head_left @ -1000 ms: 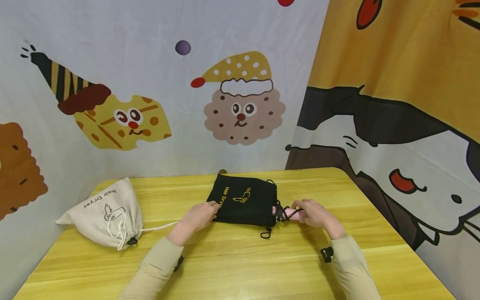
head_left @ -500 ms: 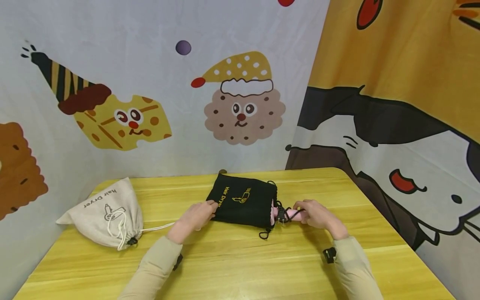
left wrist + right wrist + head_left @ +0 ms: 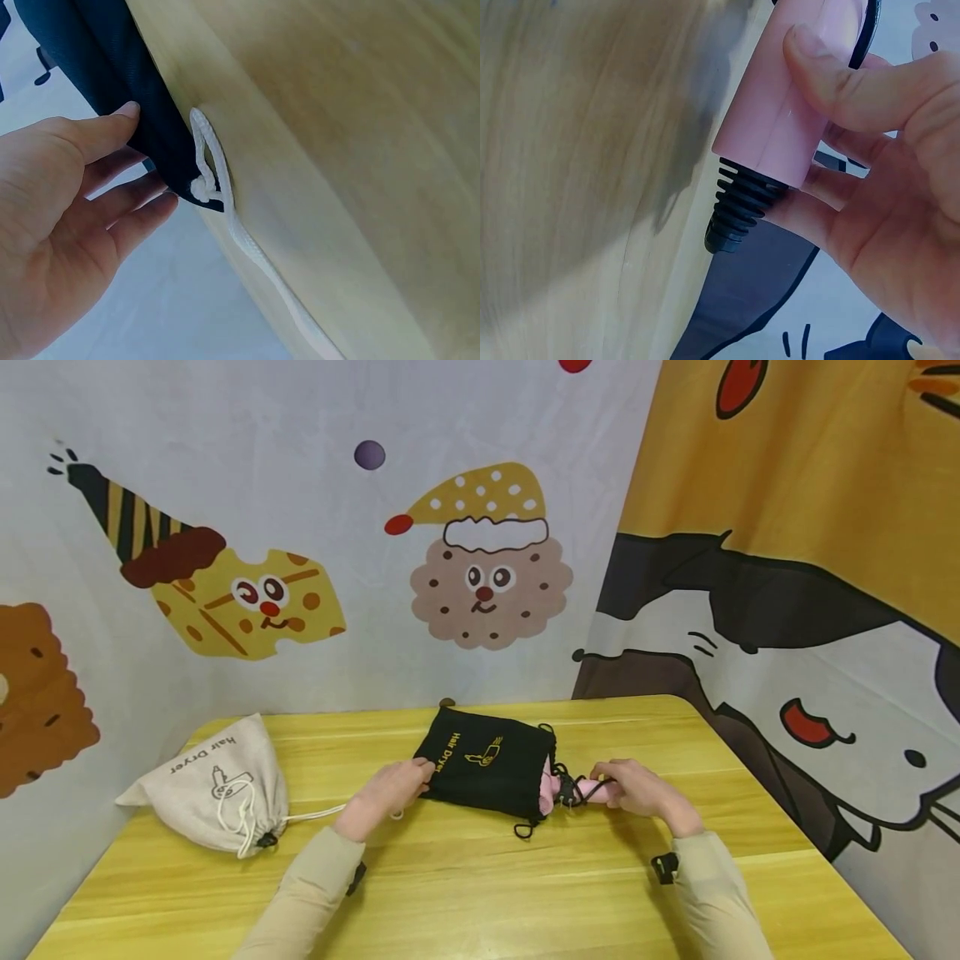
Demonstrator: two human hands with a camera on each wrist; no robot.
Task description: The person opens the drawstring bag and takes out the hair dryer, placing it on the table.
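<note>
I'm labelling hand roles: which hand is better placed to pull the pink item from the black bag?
Probably the right hand: it grips the pink handle sticking out of the black bag, while the left hand holds the bag's opposite end.

Black bag (image 3: 483,766): matt cloth, soft-looking, lightly creased.
Dryer handle (image 3: 769,112): pink plastic, smooth, with a soft gloss.
Cable collar (image 3: 739,204): black, ribbed, rubber-like, dull.
Pale bag (image 3: 191,797): matt woven-looking cloth, wrinkled.
White cord (image 3: 253,251): braided textile, matt.
Table (image 3: 525,893): wood-grain top, smooth, faintly shiny.
Wall hanging (image 3: 315,510): printed cloth, matt, gently creased.
Shirt sleeves (image 3: 303,893): beige cloth, matt.
</note>
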